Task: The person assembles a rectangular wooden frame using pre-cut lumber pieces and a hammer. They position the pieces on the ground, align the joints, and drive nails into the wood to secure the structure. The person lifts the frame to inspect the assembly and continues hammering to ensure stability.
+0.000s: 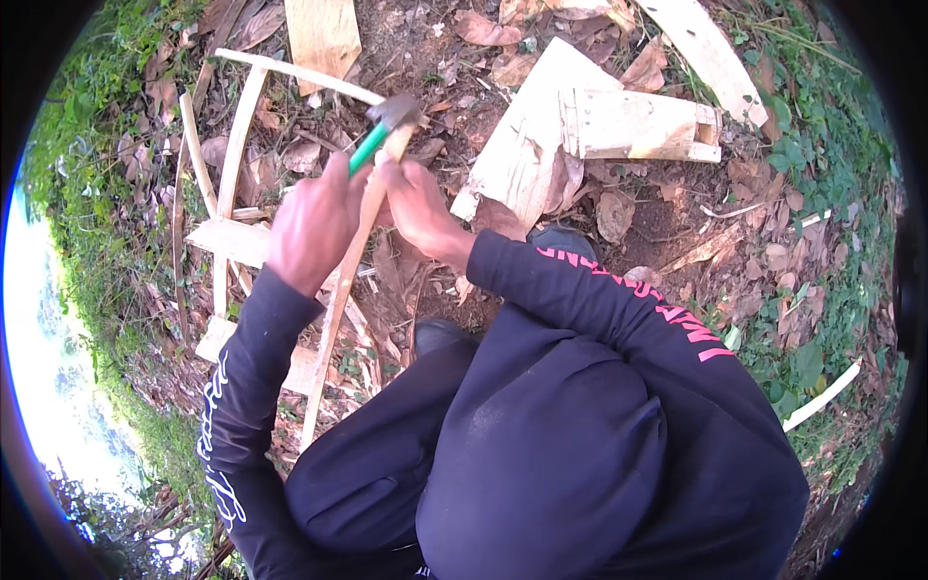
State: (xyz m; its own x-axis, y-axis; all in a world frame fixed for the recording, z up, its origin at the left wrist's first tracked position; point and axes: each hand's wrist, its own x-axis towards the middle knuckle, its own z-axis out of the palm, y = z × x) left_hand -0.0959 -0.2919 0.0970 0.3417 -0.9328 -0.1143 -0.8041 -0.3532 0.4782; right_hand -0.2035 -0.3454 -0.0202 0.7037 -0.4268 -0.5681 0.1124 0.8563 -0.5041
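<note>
My left hand (311, 227) is closed around the green handle of a hammer (368, 147). The dark hammer head lies over the upper end of a long, narrow wooden strip (338, 307), where it meets a thin crosswise strip (307, 75). My right hand (421, 205) grips the long strip just below the hammer head, thumb and fingers pressed together. Whether a nail sits between those fingers, I cannot make out. Left of my hands, an upright strip (234, 169) joins the crosswise one at its far left end, forming part of a frame.
Split pale boards lie ahead to the right, among them a broad plank (541, 121) and a blocky piece (643, 126). Another board (324, 39) is at the far left, and a curved slab (704, 58) at the far right. Dry leaves and green plants surround my bent legs (387, 425).
</note>
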